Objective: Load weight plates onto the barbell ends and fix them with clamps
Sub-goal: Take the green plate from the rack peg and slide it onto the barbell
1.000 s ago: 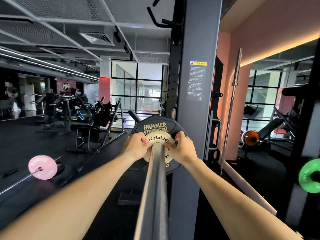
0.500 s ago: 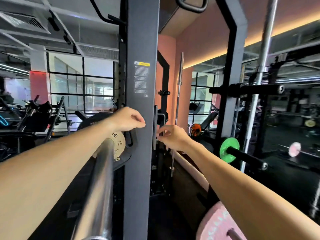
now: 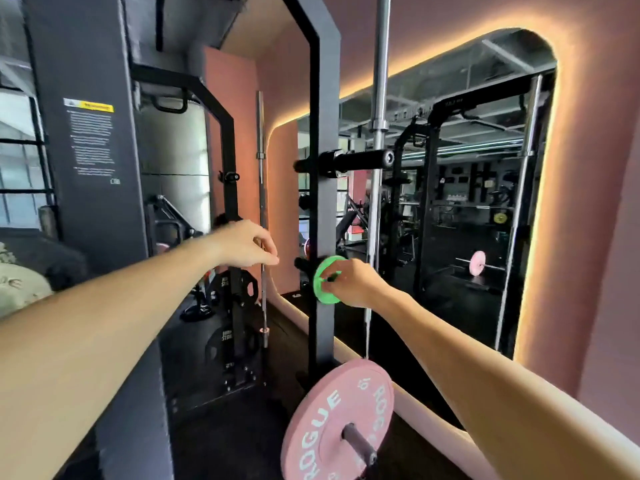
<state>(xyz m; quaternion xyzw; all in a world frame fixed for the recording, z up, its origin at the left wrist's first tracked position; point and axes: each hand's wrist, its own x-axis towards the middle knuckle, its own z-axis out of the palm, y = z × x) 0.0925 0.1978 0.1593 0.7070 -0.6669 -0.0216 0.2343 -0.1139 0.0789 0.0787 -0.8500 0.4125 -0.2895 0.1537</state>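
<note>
A small green weight plate [image 3: 320, 286] hangs on a storage peg of the black rack upright [image 3: 323, 202]. My right hand [image 3: 353, 284] grips its right rim, fingers curled over the edge. My left hand [image 3: 242, 244] hovers to the left of it at a slightly higher level, fingers loosely curled, holding nothing. At the far left edge a tan plate [image 3: 15, 285] sits against a black plate [image 3: 55, 258]; the barbell itself is out of view. No clamp shows.
A pink Rogue plate [image 3: 322, 420] sits on a lower peg, near me. A thick grey post [image 3: 90, 202] stands at the left. Two spare bars [image 3: 379, 98] [image 3: 261, 133] stand upright by the rack. A black peg [image 3: 353, 160] juts out above; a wall mirror [image 3: 467, 220] lies behind.
Both hands left the plates on the barbell end. My view swung right to the storage rack, and my right hand reached out and took hold of the green plate.
</note>
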